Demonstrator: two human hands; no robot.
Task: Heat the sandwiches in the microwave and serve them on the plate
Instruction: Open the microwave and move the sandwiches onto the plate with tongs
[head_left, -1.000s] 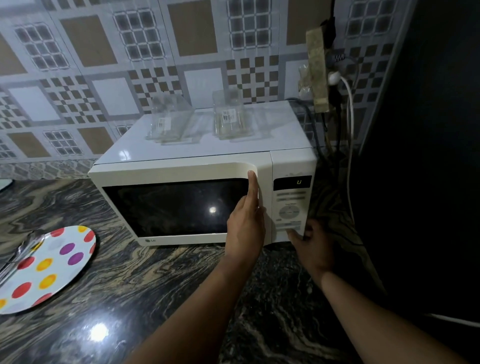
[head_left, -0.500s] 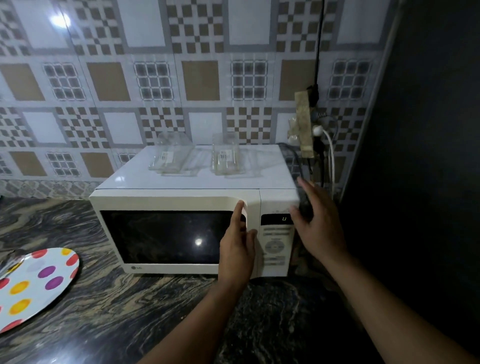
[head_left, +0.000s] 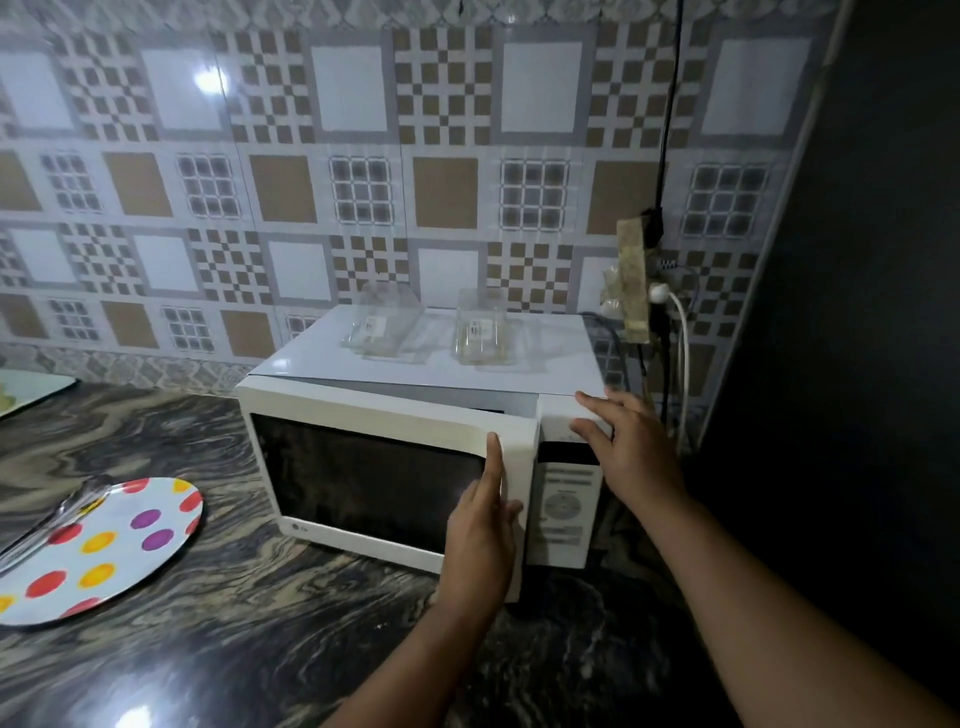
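Note:
A white microwave (head_left: 436, 374) stands on the dark marbled counter. Its door (head_left: 374, 467) is swung slightly open at the right edge. My left hand (head_left: 483, 540) grips that door edge, with the fingers curled behind it and the thumb on the front. My right hand (head_left: 623, 447) rests flat on the microwave's top right corner, above the control panel (head_left: 563, 509). Two clear plastic sandwich boxes (head_left: 382, 325) (head_left: 480, 332) lie on top of the microwave. A white plate with coloured dots (head_left: 98, 551) sits at the left on the counter, and metal tongs (head_left: 52, 519) lie on it.
A plug board with cables (head_left: 636, 280) hangs on the tiled wall right of the microwave. A dark surface (head_left: 857, 312) closes off the right side. Another plate edge (head_left: 31, 387) shows at far left. The counter (head_left: 260, 649) stretches in front.
The microwave door has come open a little under my left hand. My right hand rose from the control panel's bottom to the top right corner. The view shifted up.

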